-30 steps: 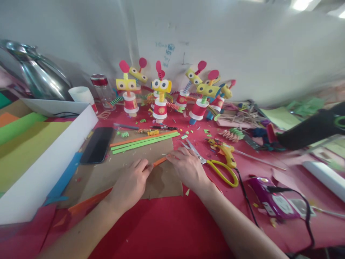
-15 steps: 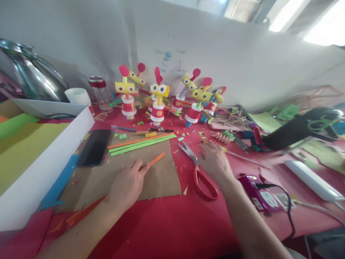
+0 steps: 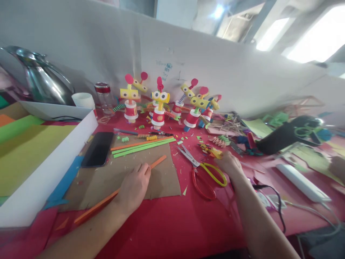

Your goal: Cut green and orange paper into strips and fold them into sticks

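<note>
My left hand [image 3: 136, 187] lies closed over an orange paper strip [image 3: 158, 162], which sticks out past the fingertips and back under the wrist. Beneath it is a sheet of brown cardboard [image 3: 164, 183]. My right hand [image 3: 230, 166] is closed around the back of a yellow tool [image 3: 215, 153] that looks like a glue gun, partly hidden by the fingers. Scissors [image 3: 196, 164] with one red and one yellow handle lie open between the hands. Green paper strips [image 3: 142, 147] lie along the cardboard's far side, with small coiled paper springs [image 3: 151, 138] just behind.
Several paper-cup figures [image 3: 158, 117] stand along the wall. On the left are a phone [image 3: 97, 149], a white box [image 3: 67, 151], a glass bottle [image 3: 104, 99] and a metal jug [image 3: 47, 81]. A power strip [image 3: 303, 182] and cords lie right. Another person's hand [image 3: 337, 167] shows at the right edge.
My right hand has moved right and slightly down, uncovering the scissors' yellow handle and the yellow tool. The left hand stays on the orange strip. The view has tilted up slightly.
</note>
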A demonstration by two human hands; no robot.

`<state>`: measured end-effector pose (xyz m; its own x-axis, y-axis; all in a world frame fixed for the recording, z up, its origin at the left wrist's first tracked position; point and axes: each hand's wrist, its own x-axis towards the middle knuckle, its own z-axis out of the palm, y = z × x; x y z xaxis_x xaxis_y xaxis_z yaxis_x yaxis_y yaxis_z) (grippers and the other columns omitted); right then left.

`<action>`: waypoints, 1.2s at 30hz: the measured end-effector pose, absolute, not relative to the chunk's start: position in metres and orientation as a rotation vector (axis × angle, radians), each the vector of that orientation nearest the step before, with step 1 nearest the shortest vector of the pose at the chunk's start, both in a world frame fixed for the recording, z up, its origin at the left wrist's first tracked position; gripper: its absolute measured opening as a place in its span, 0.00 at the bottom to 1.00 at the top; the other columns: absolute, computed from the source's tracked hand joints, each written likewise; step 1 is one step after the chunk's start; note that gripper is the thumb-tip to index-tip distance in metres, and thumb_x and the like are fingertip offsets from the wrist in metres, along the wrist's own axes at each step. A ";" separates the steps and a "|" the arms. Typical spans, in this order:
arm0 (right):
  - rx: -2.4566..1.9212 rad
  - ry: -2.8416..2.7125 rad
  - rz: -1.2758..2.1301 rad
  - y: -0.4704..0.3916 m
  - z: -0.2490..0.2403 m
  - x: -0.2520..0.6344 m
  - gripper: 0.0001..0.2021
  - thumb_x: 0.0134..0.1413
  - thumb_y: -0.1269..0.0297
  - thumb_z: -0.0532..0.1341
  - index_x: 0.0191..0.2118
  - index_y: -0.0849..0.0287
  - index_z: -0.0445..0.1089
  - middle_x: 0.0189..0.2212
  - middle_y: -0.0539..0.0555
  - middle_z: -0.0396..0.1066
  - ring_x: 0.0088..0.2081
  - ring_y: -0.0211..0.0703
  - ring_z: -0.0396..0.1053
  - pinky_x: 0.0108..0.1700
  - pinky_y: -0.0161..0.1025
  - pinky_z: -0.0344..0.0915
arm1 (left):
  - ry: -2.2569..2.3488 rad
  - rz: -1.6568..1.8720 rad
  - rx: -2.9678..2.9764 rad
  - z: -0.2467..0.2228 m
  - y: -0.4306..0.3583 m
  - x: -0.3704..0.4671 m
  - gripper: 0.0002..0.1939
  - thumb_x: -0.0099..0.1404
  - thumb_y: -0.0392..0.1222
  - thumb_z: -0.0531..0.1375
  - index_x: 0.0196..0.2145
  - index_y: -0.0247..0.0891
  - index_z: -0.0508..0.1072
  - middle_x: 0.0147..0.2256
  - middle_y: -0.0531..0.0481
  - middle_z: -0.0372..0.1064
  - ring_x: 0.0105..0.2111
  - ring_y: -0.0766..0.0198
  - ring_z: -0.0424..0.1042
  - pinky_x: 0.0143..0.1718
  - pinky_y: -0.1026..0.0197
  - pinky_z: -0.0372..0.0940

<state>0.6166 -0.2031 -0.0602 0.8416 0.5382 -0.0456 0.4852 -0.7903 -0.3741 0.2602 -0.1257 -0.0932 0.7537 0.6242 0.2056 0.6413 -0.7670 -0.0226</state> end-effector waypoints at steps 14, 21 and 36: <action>-1.632 -0.498 0.872 -0.197 -0.047 0.527 0.10 0.34 0.69 0.66 0.28 0.57 0.66 0.23 0.48 0.69 0.24 0.34 0.67 0.25 0.29 0.65 | -1.193 -0.261 -2.881 -0.086 -0.125 0.260 0.15 0.67 0.29 0.51 0.47 0.36 0.73 0.42 0.45 0.69 0.41 0.55 0.70 0.37 0.55 0.69; -1.409 -0.586 0.954 -0.203 -0.051 0.488 0.17 0.39 0.59 0.73 0.33 0.58 0.68 0.23 0.48 0.72 0.25 0.34 0.66 0.28 0.29 0.63 | -1.248 -0.345 -2.875 -0.087 -0.126 0.260 0.13 0.70 0.33 0.50 0.41 0.36 0.74 0.39 0.46 0.70 0.40 0.55 0.71 0.35 0.54 0.69; -1.590 -0.991 0.802 -0.217 -0.062 0.460 0.18 0.55 0.47 0.62 0.28 0.57 0.64 0.20 0.47 0.64 0.24 0.36 0.60 0.28 0.35 0.57 | -1.358 -0.266 -2.816 -0.087 -0.128 0.260 0.12 0.72 0.38 0.47 0.44 0.38 0.69 0.40 0.46 0.70 0.32 0.55 0.74 0.25 0.56 0.66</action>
